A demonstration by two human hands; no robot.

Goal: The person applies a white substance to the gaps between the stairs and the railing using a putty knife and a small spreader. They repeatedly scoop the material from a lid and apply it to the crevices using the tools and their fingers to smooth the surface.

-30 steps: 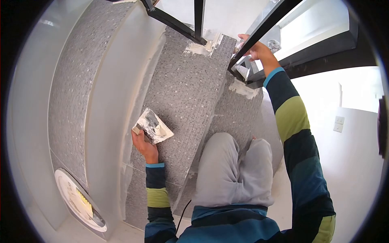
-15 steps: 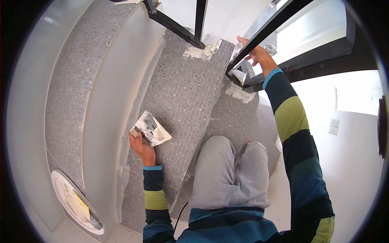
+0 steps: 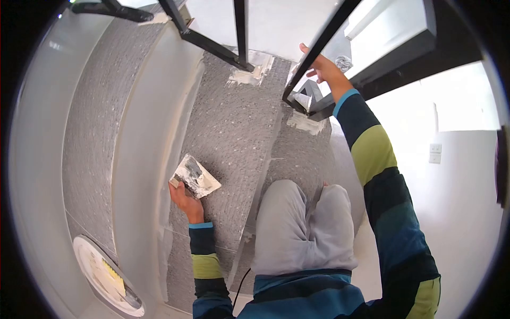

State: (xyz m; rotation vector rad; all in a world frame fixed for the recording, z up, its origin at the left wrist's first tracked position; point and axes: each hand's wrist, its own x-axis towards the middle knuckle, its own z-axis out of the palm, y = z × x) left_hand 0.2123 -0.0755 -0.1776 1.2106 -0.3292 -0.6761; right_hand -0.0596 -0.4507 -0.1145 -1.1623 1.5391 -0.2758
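My left hand [image 3: 186, 203] is closed around a flat putty trowel [image 3: 197, 177], its square face smeared with white and dark filler, over the speckled grey stair tread [image 3: 228, 127]. Stretched out to the upper right, my right hand [image 3: 325, 69] has its fingers apart beside a black metal railing post [image 3: 313, 56]. The post crosses in front of that hand and hides part of it. Just below sits a whitish triangular piece [image 3: 304, 99] in the railing's corner. White filler [image 3: 305, 123] is spread on the tread at the post's foot.
At lower left stands a round white tub [image 3: 79, 250] holding filler and a yellow tool [image 3: 114, 278]. Another filler patch [image 3: 249, 76] surrounds the neighbouring railing foot. A dark rail [image 3: 393, 66] runs along the right. My knees [image 3: 281, 218] are on the lower step.
The view has shifted, bringing more railing in at upper left. The trowel stays in my left hand; my right hand remains beside the post.
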